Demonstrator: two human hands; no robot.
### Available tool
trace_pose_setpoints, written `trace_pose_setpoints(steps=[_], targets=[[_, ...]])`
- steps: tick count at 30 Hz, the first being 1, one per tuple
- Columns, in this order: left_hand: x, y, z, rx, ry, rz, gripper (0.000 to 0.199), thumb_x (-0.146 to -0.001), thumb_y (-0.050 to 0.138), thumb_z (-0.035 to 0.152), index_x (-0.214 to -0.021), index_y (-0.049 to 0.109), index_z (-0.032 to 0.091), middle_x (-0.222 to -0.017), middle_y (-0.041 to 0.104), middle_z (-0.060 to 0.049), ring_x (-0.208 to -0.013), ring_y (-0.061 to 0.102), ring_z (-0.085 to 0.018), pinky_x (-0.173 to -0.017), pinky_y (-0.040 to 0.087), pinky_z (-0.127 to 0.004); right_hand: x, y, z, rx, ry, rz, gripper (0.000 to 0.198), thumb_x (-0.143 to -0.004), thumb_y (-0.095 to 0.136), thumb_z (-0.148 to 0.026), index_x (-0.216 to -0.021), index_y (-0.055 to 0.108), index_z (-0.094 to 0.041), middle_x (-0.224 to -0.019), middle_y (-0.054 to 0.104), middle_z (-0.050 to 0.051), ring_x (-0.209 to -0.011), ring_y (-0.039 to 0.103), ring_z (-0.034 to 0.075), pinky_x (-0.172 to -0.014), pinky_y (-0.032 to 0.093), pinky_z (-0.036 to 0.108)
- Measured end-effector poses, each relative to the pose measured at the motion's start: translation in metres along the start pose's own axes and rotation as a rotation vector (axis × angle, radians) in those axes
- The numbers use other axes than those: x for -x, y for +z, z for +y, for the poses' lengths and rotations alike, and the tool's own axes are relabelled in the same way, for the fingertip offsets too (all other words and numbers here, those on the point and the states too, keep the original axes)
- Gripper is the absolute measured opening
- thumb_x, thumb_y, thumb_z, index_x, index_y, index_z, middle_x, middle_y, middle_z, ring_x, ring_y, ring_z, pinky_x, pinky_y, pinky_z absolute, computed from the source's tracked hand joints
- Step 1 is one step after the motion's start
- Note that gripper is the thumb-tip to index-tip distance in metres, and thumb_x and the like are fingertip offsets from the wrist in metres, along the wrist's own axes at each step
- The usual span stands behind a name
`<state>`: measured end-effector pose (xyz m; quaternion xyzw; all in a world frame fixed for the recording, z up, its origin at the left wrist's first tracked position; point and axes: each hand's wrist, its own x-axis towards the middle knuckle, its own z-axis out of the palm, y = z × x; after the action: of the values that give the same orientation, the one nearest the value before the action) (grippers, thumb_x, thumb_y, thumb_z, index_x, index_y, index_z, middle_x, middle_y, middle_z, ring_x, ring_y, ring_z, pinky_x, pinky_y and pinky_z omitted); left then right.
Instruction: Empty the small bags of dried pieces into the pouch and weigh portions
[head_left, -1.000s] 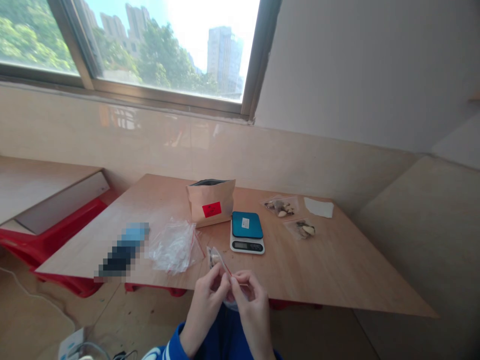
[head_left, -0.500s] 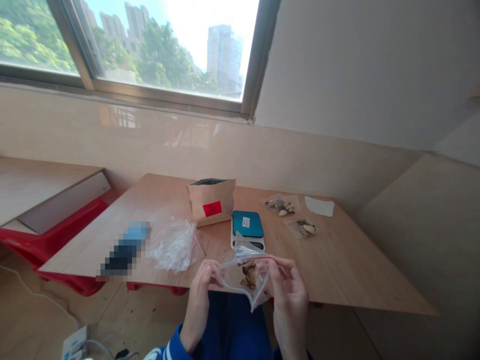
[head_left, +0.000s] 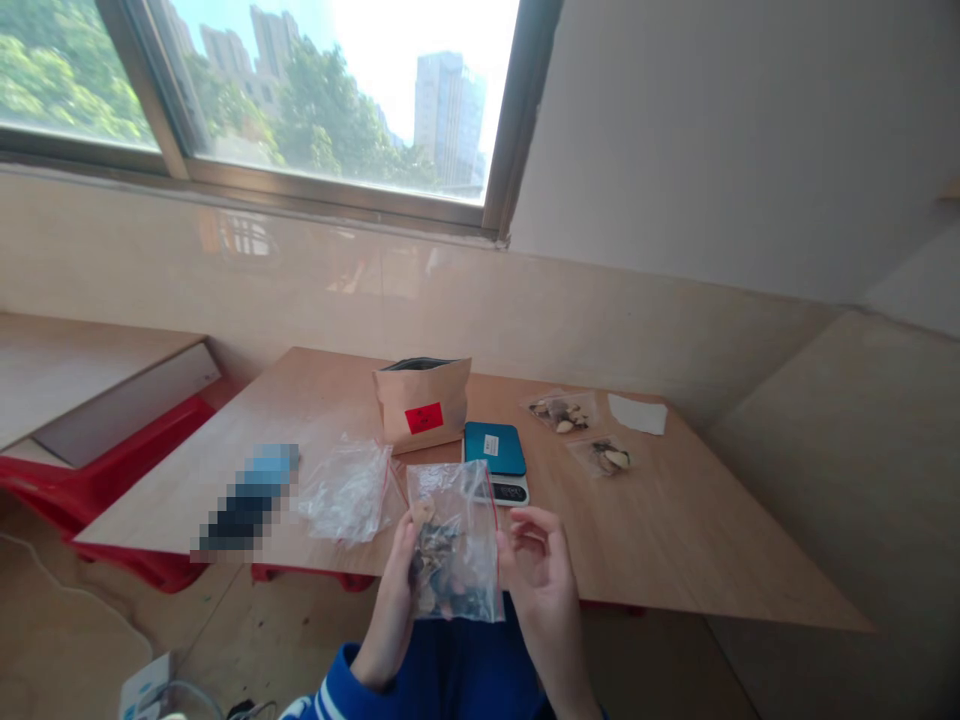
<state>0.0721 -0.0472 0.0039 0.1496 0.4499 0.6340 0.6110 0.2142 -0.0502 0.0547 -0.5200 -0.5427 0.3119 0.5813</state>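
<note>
My left hand [head_left: 392, 597] grips a clear zip-lock bag [head_left: 469, 500] by its left side, with the thumb over the front. Inside are brown and pale dried pieces that look like mushroom slices [head_left: 435, 553]. The bag is turned sideways, its red zip line along the right edge. There my right hand [head_left: 544, 575] has its thumb against the zip edge and its other fingers curled; their grip is partly hidden. Just beyond the bag stands a kitchen scale [head_left: 496, 450] with a blue-green top.
An open brown paper pouch [head_left: 424, 400] with a red label stands behind. Flat plastic bags [head_left: 345, 495] lie left, near a pixelated object [head_left: 247, 500]. At right lie two filled bags, one farther back [head_left: 562, 410], one nearer [head_left: 606, 457], and white paper [head_left: 637, 414].
The bag's mouth, spread between both hands before, now lies flat along the right edge. The bag has turned and moved left, and my right hand has shifted left along with it.
</note>
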Motion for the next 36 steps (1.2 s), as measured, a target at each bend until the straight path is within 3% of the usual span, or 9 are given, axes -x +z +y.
trace_pose_setpoints(steps=[4,6,9,12,15,18,23,30,36], targets=[[0.005,-0.003,0.006,0.035,-0.074,-0.086,0.06,-0.084,0.051,0.06,-0.13,0.059,0.023,-0.143,0.052,-0.008,-0.141,0.035,-0.027,-0.117,0.026,-0.041,-0.007,-0.008,0.001,0.015,-0.06,-0.34,0.009,-0.089,0.056,-0.026,-0.094,0.061,-0.02,-0.093,0.064,0.004,-0.091,0.065,0.016,-0.085,0.052,0.027],[0.008,-0.004,0.008,0.023,-0.074,-0.129,0.066,-0.078,0.059,0.063,-0.129,0.059,0.022,-0.139,0.056,-0.01,-0.136,0.042,-0.029,-0.113,0.033,-0.042,-0.013,-0.01,0.003,-0.006,-0.041,-0.364,0.005,-0.085,0.06,-0.024,-0.088,0.058,-0.02,-0.088,0.062,0.002,-0.086,0.065,0.016,-0.081,0.054,0.026],[0.01,-0.005,0.011,-0.057,-0.027,-0.201,0.066,-0.066,0.076,0.052,-0.124,0.063,0.022,-0.125,0.066,-0.01,-0.121,0.057,-0.03,-0.102,0.046,-0.039,-0.021,-0.013,0.001,-0.022,0.041,-0.444,0.015,-0.079,0.066,-0.021,-0.093,0.059,-0.021,-0.091,0.063,0.001,-0.08,0.064,0.015,-0.078,0.055,0.028],[0.008,-0.006,0.013,-0.191,-0.018,-0.296,0.054,-0.066,0.077,0.052,-0.108,0.071,0.018,-0.099,0.075,-0.009,-0.093,0.069,-0.026,-0.081,0.057,-0.033,-0.028,-0.017,-0.008,0.03,0.079,-0.574,0.038,-0.076,0.07,-0.021,-0.113,0.063,-0.023,-0.111,0.064,0.005,-0.091,0.065,0.019,-0.085,0.055,0.033],[0.006,-0.005,0.014,-0.338,-0.07,-0.424,0.054,-0.069,0.069,0.062,-0.093,0.073,0.014,-0.072,0.072,-0.007,-0.059,0.067,-0.021,-0.051,0.055,-0.03,-0.034,-0.018,-0.016,0.06,0.021,-0.651,0.046,-0.071,0.074,-0.022,-0.117,0.066,-0.026,-0.117,0.065,0.006,-0.109,0.061,0.026,-0.097,0.049,0.041],[0.005,-0.004,0.014,-0.382,-0.085,-0.452,0.062,-0.069,0.063,0.07,-0.09,0.07,0.012,-0.058,0.066,-0.004,-0.041,0.057,-0.016,-0.038,0.048,-0.028,-0.035,-0.016,-0.018,0.071,0.009,-0.681,0.039,-0.073,0.072,-0.021,-0.112,0.07,-0.025,-0.107,0.07,0.004,-0.103,0.063,0.025,-0.095,0.049,0.04],[0.002,-0.003,0.012,-0.332,-0.084,-0.37,0.064,-0.071,0.059,0.071,-0.093,0.067,0.011,-0.054,0.062,-0.001,-0.036,0.053,-0.013,-0.034,0.044,-0.024,-0.032,-0.009,-0.014,0.052,0.007,-0.602,0.023,-0.079,0.067,-0.019,-0.101,0.071,-0.023,-0.097,0.072,0.002,-0.092,0.067,0.02,-0.086,0.052,0.032],[0.006,-0.003,0.012,-0.281,-0.118,-0.263,0.065,-0.076,0.055,0.07,-0.095,0.067,0.009,-0.058,0.065,-0.004,-0.04,0.056,-0.014,-0.035,0.045,-0.023,-0.033,-0.01,-0.012,0.031,-0.031,-0.767,0.03,-0.081,0.066,-0.02,-0.11,0.071,-0.026,-0.12,0.068,0.004,-0.118,0.059,0.024,-0.105,0.043,0.04],[0.007,0.002,0.018,-0.238,-0.144,-0.241,0.067,-0.076,0.055,0.07,-0.097,0.069,0.008,-0.064,0.069,-0.007,-0.042,0.057,-0.013,-0.034,0.044,-0.022,-0.033,-0.006,-0.004,0.066,-0.052,-0.647,0.03,-0.081,0.062,-0.015,-0.107,0.073,-0.026,-0.117,0.07,0.005,-0.112,0.064,0.023,-0.102,0.047,0.042]])
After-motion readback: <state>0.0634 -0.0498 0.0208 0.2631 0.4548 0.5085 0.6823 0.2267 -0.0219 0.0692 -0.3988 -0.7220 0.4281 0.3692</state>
